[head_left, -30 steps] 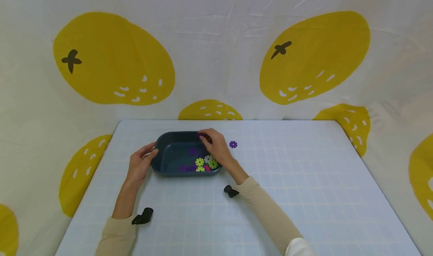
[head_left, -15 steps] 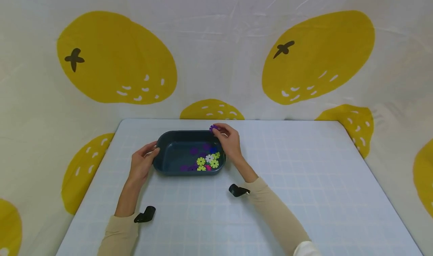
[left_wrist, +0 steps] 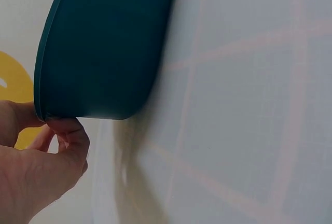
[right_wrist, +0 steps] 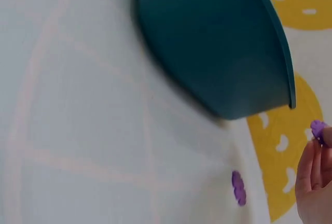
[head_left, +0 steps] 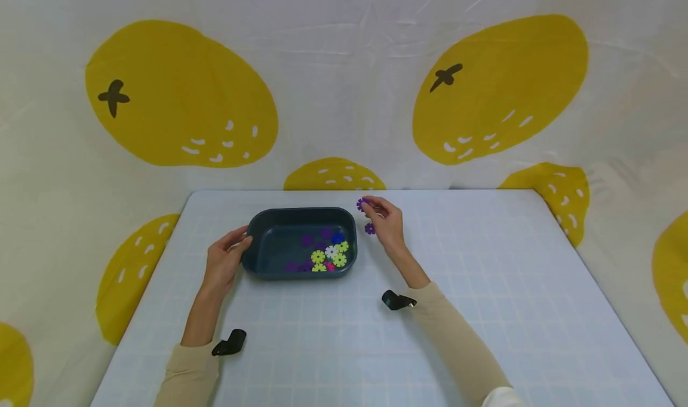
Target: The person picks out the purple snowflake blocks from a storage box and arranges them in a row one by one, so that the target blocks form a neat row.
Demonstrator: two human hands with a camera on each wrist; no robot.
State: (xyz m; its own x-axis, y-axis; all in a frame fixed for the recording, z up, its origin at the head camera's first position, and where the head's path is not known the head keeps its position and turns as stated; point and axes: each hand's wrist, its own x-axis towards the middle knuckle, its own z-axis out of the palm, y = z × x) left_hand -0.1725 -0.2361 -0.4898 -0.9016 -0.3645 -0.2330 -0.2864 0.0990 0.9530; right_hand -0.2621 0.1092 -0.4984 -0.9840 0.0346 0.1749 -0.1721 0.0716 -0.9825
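Note:
A dark teal tub (head_left: 279, 274) stands on the table, with several notched flower-shaped discs inside: purple, yellow-green, white, blue and pink. My left hand (head_left: 222, 263) grips the tub's left rim, thumb over the edge; the left wrist view shows the fingers (left_wrist: 72, 136) at the tub's corner. Right of the tub, my right hand (head_left: 388, 226) pinches a purple flower disc (head_left: 361, 204) above the table. Another purple flower disc (head_left: 369, 229) lies on the table just below it, beside the right hand. In the right wrist view the held disc is partly hidden by the fingers.
The table (head_left: 484, 287) has a pale grid-patterned cover. Behind it hangs a white cloth (head_left: 344, 96) printed with large yellow fruit. A black wrist camera (head_left: 231, 342) sticks out from the left sleeve, another black wrist camera (head_left: 398, 300) from the right.
My right hand has lifted out of the tub with a purple disc and moved right, past the rim, to above the table beside the lying disc. The left hand keeps its grip on the rim.

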